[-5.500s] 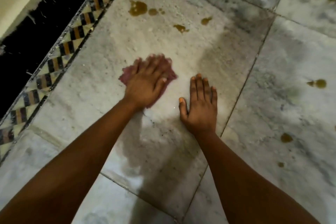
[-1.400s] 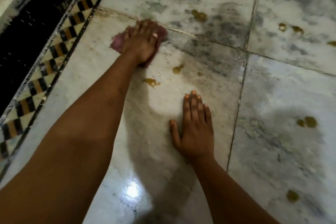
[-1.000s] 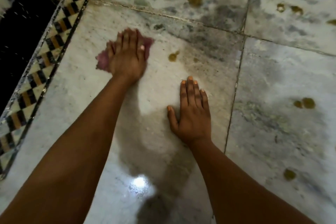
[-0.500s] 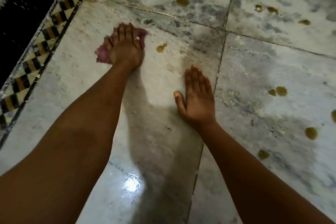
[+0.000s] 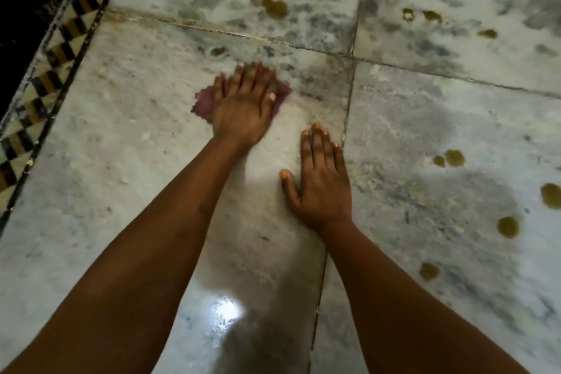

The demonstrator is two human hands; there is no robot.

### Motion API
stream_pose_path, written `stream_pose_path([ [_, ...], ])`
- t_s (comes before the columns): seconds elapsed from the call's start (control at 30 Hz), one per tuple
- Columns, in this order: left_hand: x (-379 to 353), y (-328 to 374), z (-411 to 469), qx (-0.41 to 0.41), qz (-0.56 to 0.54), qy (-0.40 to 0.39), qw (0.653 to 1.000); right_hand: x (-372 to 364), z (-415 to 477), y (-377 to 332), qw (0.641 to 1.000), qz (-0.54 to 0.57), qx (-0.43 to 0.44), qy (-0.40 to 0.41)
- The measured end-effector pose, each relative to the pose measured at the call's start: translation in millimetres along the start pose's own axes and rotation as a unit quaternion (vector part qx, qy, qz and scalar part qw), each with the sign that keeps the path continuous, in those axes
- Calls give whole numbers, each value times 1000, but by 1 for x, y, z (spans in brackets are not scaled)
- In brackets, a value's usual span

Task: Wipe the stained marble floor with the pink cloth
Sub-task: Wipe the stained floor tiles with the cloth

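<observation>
The pink cloth (image 5: 202, 102) lies flat on the grey-white marble floor (image 5: 127, 161), mostly hidden under my left hand (image 5: 243, 106). That hand presses the cloth down with straight, spread fingers. My right hand (image 5: 321, 179) lies flat on the floor just to the right and nearer to me, fingers straight, next to a tile joint. Brown stains dot the marble: one beyond the cloth on the far tile (image 5: 274, 7), a pair on the right tile (image 5: 452, 158), more at the right edge (image 5: 508, 226).
A patterned black, tan and white border strip (image 5: 51, 61) runs diagonally along the left, with a dark band (image 5: 27, 9) beyond it. Tile joints cross just right of the cloth (image 5: 352, 58). A wet glare spot (image 5: 226, 311) shines on the near tile.
My left hand has slid the cloth to the right, over the spot where a brown stain lay; that stain no longer shows. My right hand stays flat on the floor.
</observation>
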State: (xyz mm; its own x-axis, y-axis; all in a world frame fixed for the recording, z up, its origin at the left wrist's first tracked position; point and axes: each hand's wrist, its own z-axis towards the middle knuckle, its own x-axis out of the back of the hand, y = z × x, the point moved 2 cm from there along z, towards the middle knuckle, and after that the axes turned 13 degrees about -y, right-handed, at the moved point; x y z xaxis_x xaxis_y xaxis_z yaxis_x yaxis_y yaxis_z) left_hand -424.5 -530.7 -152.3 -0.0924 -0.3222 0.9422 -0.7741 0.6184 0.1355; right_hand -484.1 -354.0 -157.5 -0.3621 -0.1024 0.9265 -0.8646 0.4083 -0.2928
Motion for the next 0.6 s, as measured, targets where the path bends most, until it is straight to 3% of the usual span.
stream_pose_path([
  [0.1, 14, 4, 38, 73, -49, -12, 996, 1, -1, -1, 1000, 9, 0, -6],
  [0.17, 20, 18, 61, 64, -64, -26, 996, 0, -1, -1, 1000, 15, -2, -8],
  [0.3, 9, 53, 51, -119, 29, -61, 991, -2, -1, 0, 1000, 27, 1, -6],
  [0.43, 3, 9, 14, -284, 92, -49, 953, 0, -1, 0, 1000, 30, 9, -5],
  [0.5, 8, -15, 21, -262, 90, -42, 960, -1, -1, 1, 1000, 30, 8, -4],
  [0.6, 18, -2, 53, -149, 34, -52, 987, -2, -2, 1, 1000, 28, 4, -2],
])
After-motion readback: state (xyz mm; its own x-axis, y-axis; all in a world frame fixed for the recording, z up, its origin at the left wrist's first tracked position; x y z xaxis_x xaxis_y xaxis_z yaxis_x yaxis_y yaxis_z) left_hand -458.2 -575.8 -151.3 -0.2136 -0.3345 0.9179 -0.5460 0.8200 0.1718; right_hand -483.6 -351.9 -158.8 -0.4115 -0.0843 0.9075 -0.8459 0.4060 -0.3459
